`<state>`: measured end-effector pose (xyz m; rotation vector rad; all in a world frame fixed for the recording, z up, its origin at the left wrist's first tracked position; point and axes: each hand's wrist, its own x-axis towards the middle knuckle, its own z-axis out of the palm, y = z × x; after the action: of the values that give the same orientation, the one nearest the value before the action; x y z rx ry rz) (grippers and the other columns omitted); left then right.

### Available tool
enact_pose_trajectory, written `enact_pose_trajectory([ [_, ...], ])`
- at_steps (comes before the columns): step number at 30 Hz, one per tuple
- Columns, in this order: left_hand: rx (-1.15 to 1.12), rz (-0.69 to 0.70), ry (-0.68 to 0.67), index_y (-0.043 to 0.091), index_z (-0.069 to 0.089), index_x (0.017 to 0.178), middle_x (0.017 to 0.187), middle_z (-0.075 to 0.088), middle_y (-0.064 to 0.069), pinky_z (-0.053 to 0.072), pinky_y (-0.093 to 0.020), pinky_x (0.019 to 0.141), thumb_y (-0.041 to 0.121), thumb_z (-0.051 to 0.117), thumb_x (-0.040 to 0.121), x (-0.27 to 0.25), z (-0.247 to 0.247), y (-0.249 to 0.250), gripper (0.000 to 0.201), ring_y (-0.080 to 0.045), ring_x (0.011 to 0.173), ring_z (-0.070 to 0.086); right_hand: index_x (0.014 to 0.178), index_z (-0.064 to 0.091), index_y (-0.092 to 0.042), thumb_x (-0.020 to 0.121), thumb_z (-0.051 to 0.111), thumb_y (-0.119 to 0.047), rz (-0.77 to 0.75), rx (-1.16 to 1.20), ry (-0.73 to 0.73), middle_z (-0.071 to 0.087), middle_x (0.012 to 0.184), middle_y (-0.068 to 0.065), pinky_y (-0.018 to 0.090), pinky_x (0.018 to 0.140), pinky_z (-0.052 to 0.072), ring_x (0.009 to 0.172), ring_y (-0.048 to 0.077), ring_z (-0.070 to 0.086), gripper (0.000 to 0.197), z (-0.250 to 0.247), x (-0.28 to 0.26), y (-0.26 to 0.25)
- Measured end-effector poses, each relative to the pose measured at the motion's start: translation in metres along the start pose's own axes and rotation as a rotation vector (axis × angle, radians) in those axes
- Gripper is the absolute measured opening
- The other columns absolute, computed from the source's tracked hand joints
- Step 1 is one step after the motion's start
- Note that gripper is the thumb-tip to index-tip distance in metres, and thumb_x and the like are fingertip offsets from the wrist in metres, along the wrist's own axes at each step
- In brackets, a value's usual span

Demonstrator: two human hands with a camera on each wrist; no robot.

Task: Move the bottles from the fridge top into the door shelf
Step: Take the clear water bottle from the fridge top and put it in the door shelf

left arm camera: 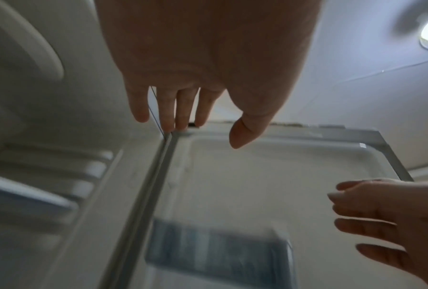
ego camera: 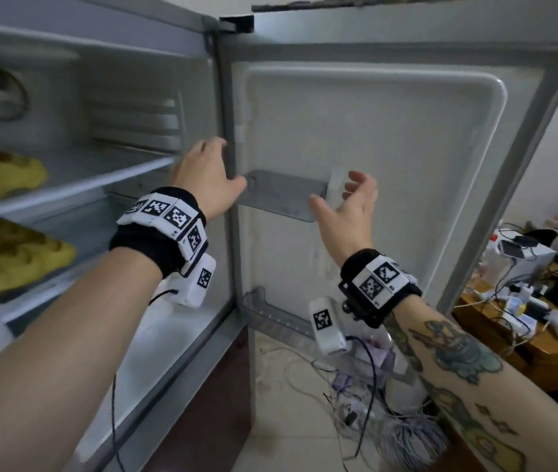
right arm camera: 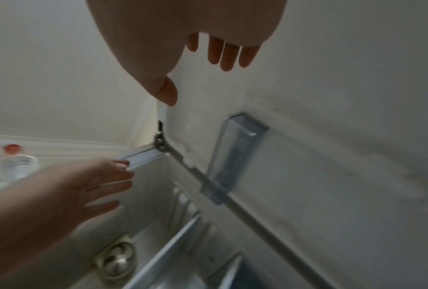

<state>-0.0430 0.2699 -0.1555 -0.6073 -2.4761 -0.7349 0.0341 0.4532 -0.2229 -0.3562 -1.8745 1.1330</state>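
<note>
The fridge stands open with its door swung to the right. A clear bottle with a red cap shows only in the right wrist view, up on the fridge top at the far left. My left hand is raised at the hinge edge of the door, fingers spread and holding nothing. My right hand hovers, empty, just in front of the small grey door shelf, fingers loosely apart. A clear lower door shelf sits below. In the head view the fridge top is out of frame.
Yellow items lie on the fridge's inner shelves at the left. A wooden desk crowded with cables and devices stands right of the door. Loose cables trail on the floor below the door.
</note>
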Motion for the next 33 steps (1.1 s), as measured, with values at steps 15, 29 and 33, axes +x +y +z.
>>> enact_pose_trajectory([
  [15, 0.308, -0.057, 0.414, 0.016, 0.046, 0.132, 0.134, 0.05, -0.003, 0.036, -0.041, 0.105, 0.031, 0.056, 0.085, -0.034, -0.231, -0.055, 0.05, -0.023, 0.125, 0.043, 0.132, 0.034, -0.017, 0.081, 0.069, -0.025, -0.293, 0.413, -0.352, 0.041, 0.13, 0.01, 0.034, 0.098, 0.045, 0.112, 0.019, 0.048, 0.063, 0.115, 0.042, -0.254],
  [29, 0.358, -0.174, 0.414, 0.016, 0.044, 0.138, 0.141, 0.05, -0.003, 0.027, -0.039, 0.113, 0.031, 0.053, 0.086, -0.039, -0.294, -0.091, 0.056, -0.022, 0.13, 0.043, 0.149, 0.015, -0.012, 0.073, 0.077, -0.041, -0.264, 0.259, -0.582, 0.03, 0.147, 0.018, 0.045, 0.104, 0.04, 0.13, 0.038, 0.042, 0.102, 0.224, 0.052, -0.396],
  [33, 0.308, -0.191, 0.378, 0.017, 0.054, 0.133, 0.132, 0.06, -0.005, 0.037, -0.037, 0.108, 0.03, 0.052, 0.087, -0.035, -0.305, -0.093, 0.048, -0.023, 0.124, 0.052, 0.15, 0.008, -0.015, 0.071, 0.078, -0.04, -0.206, 0.22, -0.518, 0.029, 0.147, 0.02, 0.043, 0.093, 0.041, 0.128, 0.04, 0.042, 0.108, 0.24, 0.064, -0.398],
])
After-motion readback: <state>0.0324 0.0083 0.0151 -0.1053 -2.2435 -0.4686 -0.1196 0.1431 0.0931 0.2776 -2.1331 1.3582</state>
